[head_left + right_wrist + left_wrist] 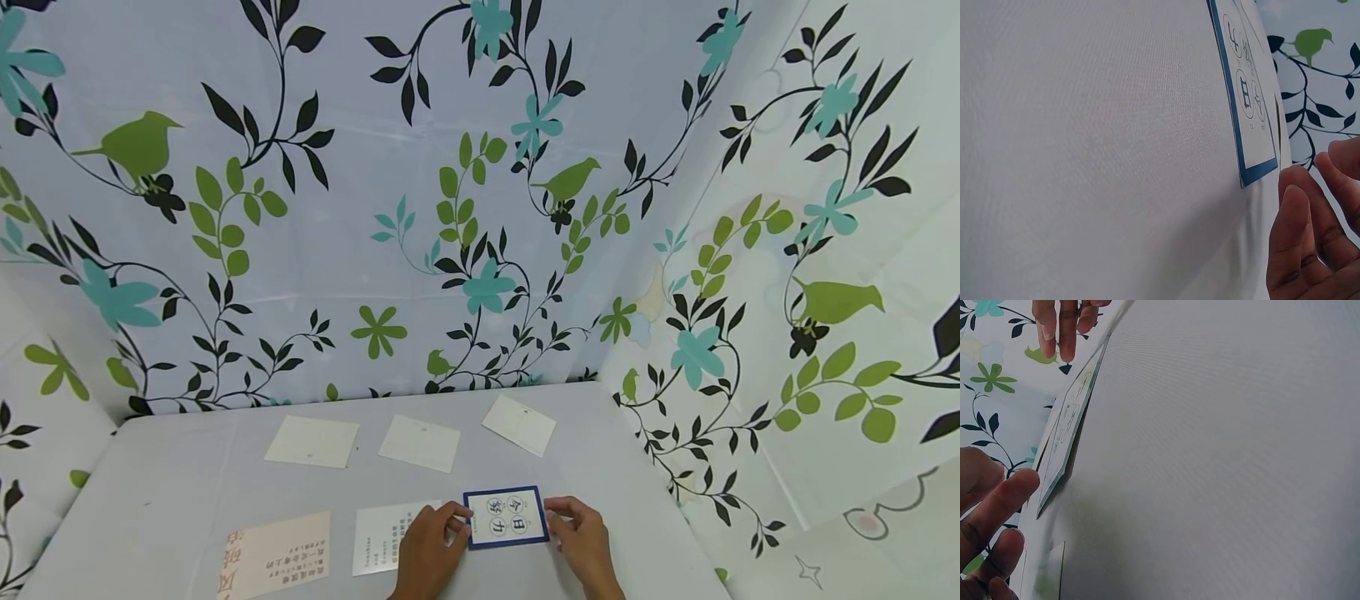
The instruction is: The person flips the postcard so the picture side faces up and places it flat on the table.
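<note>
A blue-bordered card with circled dark characters lies face up near the front of the table. My left hand is at its left edge, fingers loosely bent and fingertips right at the border; it also overlaps part of a white text card. At the opposite edge, my right hand has its fingertips beside the border. In the right wrist view, the fingers are loosely bent just off the card's corner. The left wrist view shows the left fingers near the card's edge, not wrapped round it.
A cream card with orange and dark writing lies at the front left. Three blank-looking pale cards, at the left, middle and right, form a back row. Patterned cloth walls the table in behind and at the sides.
</note>
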Available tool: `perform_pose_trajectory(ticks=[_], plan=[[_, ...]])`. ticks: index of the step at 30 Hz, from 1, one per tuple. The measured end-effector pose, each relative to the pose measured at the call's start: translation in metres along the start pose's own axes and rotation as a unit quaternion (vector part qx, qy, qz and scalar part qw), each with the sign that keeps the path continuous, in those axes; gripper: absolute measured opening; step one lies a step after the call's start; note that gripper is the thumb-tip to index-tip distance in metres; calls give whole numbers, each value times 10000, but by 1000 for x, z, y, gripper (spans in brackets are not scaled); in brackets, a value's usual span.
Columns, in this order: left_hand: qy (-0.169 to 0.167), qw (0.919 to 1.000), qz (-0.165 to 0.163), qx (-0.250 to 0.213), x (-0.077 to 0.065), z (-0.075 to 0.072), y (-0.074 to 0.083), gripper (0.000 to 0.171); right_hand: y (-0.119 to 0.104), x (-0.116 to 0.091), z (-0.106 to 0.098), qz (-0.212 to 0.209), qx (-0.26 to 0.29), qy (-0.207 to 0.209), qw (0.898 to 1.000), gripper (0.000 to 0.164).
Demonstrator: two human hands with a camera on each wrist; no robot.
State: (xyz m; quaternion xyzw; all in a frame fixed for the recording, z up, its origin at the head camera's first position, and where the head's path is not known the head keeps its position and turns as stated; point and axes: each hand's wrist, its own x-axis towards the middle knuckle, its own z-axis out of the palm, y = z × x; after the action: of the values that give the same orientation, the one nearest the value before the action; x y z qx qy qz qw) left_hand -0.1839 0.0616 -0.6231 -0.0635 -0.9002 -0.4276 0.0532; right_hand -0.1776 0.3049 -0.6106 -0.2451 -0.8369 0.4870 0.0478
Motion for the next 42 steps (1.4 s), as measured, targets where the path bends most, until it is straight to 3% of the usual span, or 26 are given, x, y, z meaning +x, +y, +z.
perform_pose_trajectory(ticks=[42], plan=[[-112,9998,-20,-143,5,6,-9,12,9,6,7,258,232,-74,9994,13]])
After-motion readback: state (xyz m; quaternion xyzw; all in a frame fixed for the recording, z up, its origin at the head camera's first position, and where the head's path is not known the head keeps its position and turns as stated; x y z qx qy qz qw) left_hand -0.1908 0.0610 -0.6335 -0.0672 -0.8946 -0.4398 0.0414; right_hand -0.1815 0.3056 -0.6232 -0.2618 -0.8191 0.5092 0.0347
